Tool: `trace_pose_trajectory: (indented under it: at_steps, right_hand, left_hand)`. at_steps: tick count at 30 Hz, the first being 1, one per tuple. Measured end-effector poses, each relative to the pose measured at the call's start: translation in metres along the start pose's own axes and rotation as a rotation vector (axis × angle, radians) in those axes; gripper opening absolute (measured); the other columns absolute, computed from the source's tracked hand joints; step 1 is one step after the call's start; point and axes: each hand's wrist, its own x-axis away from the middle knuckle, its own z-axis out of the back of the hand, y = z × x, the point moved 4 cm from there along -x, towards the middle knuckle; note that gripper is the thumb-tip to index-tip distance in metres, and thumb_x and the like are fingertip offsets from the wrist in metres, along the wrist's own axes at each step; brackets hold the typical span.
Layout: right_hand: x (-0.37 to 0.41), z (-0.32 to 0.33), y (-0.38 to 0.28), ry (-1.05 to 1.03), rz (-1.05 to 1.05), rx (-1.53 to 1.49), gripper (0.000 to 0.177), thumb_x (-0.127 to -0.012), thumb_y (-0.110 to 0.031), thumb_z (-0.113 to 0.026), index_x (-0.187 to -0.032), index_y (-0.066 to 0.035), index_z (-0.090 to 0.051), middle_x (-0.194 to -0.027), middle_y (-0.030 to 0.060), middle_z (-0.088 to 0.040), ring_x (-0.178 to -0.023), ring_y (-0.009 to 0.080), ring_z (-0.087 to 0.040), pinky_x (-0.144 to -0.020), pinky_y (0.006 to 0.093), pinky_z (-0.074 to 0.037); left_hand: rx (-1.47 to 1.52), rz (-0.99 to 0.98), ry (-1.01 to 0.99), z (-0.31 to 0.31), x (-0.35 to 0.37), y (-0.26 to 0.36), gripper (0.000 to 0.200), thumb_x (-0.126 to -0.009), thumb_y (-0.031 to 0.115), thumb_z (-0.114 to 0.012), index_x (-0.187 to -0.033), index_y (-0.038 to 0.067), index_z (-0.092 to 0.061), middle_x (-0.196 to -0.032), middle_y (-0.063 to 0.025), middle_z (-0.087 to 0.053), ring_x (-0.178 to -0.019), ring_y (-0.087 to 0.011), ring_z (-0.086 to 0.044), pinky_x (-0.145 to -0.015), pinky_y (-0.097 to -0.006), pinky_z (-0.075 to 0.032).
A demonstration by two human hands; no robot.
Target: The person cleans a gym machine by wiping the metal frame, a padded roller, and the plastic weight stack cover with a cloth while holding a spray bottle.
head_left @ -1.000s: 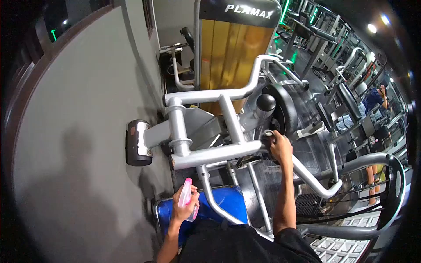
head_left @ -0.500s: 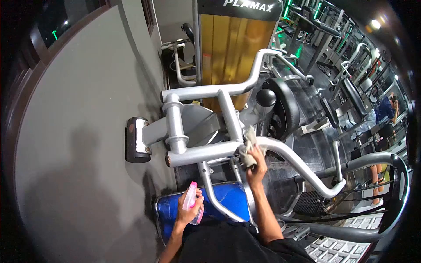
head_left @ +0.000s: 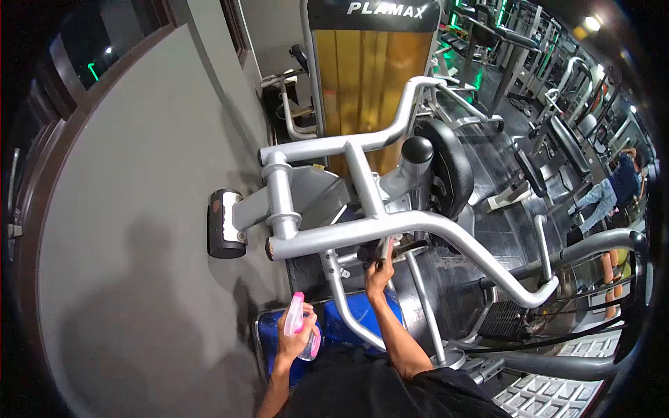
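Observation:
My left hand (head_left: 295,336) is wrapped round a clear spray bottle (head_left: 311,345) with a pink and white head, held over the blue pad (head_left: 357,319). Just below the lower silver bar (head_left: 327,237) of a gym machine is my right hand (head_left: 378,276). Its fingers are closed on a cloth (head_left: 387,248), which shows only in part beneath the bar. The silver frame has a crossbar (head_left: 365,180) between its upper and lower bars.
A gold machine panel (head_left: 362,90) stands ahead, with a round black pad (head_left: 449,171) nearby. On the left is a grey wall (head_left: 132,181). A person (head_left: 619,184) is at the far right among other gym machines (head_left: 557,150).
My right hand and the cloth have moved from the lower bar's top side down beneath it. My left hand still holds the bottle. The view has shifted slightly.

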Motion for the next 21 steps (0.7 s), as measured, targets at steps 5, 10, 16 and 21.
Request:
trace_pose_trajectory:
  at_steps: [5, 10, 16, 21]
  right_hand:
    - [0.005, 0.015, 0.018, -0.070, 0.008, -0.009, 0.055, -0.077, 0.007, -0.051, -0.131, -0.002, -0.048, -0.130, 0.0237, -0.051, -0.123, 0.0368, -0.048, -0.099, 0.0399, -0.040]
    - [0.018, 0.017, 0.060, -0.090, -0.542, -0.087, 0.031, -0.094, -0.021, -0.051, -0.113, 0.003, -0.057, -0.107, 0.0226, -0.063, -0.101, 0.0321, -0.059, -0.085, 0.0390, -0.044]
    - [-0.013, 0.017, 0.014, 0.128, -0.370, -0.239, 0.033, -0.090, -0.006, -0.051, -0.120, 0.009, -0.052, -0.120, 0.0226, -0.055, -0.115, 0.0322, -0.051, -0.101, 0.0373, -0.035]
    - [0.011, -0.004, -0.027, 0.065, -0.139, -0.042, 0.052, -0.076, 0.006, -0.052, -0.128, 0.003, -0.049, -0.125, 0.0264, -0.048, -0.118, 0.0429, -0.045, -0.102, 0.0435, -0.034]
  left_hand:
    - [0.025, 0.024, -0.024, -0.009, 0.010, -0.010, 0.018, -0.086, 0.001, -0.061, -0.102, -0.002, -0.054, -0.085, -0.0057, -0.058, -0.054, -0.0131, -0.061, -0.049, -0.0271, -0.050]
    - [0.044, 0.016, -0.065, -0.020, 0.008, -0.004, 0.018, -0.086, 0.002, -0.062, -0.102, -0.002, -0.054, -0.085, -0.0057, -0.058, -0.055, -0.0130, -0.061, -0.049, -0.0270, -0.050]
    - [0.031, 0.016, -0.043, -0.015, 0.009, -0.008, 0.018, -0.086, 0.002, -0.063, -0.102, -0.001, -0.054, -0.085, -0.0055, -0.058, -0.055, -0.0126, -0.061, -0.050, -0.0267, -0.050]
    - [0.049, 0.043, -0.041, -0.015, 0.005, -0.006, 0.019, -0.086, 0.003, -0.064, -0.102, -0.001, -0.055, -0.086, -0.0054, -0.058, -0.057, -0.0122, -0.061, -0.050, -0.0263, -0.050]
